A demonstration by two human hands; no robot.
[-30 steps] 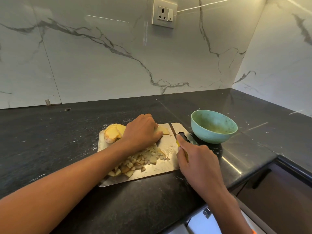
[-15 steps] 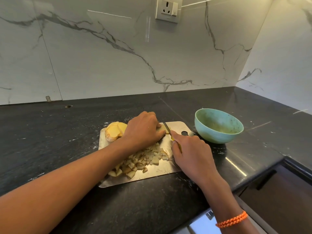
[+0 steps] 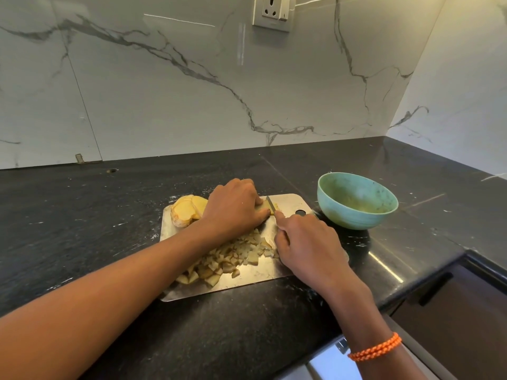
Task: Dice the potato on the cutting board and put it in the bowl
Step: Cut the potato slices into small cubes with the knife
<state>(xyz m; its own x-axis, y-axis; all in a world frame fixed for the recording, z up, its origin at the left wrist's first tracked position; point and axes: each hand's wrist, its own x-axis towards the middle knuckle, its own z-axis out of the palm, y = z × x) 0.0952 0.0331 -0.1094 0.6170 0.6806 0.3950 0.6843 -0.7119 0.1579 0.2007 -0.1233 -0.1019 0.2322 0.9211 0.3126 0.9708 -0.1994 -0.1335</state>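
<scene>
A steel cutting board (image 3: 288,201) lies on the black counter. My left hand (image 3: 233,207) holds down a yellow potato slice (image 3: 267,207) near the board's far edge, fingers curled over it. My right hand (image 3: 307,242) grips a knife (image 3: 271,204), index finger along the spine; the blade stands in the slice right beside my left fingertips. A heap of diced potato (image 3: 227,261) covers the near half of the board, partly under my left forearm. Stacked potato slices (image 3: 186,211) sit at the board's far left corner. The teal bowl (image 3: 356,200) stands just right of the board.
The black stone counter (image 3: 82,215) runs back to a marble wall with a power socket (image 3: 274,12). The counter's edge drops off at the lower right above a dark drawer front (image 3: 452,305). A small hole (image 3: 112,170) marks the counter at the far left.
My right hand has brought the knife leftward from near the board's hanging hole onto the slice under my left hand. The blade now sits in the slice.
</scene>
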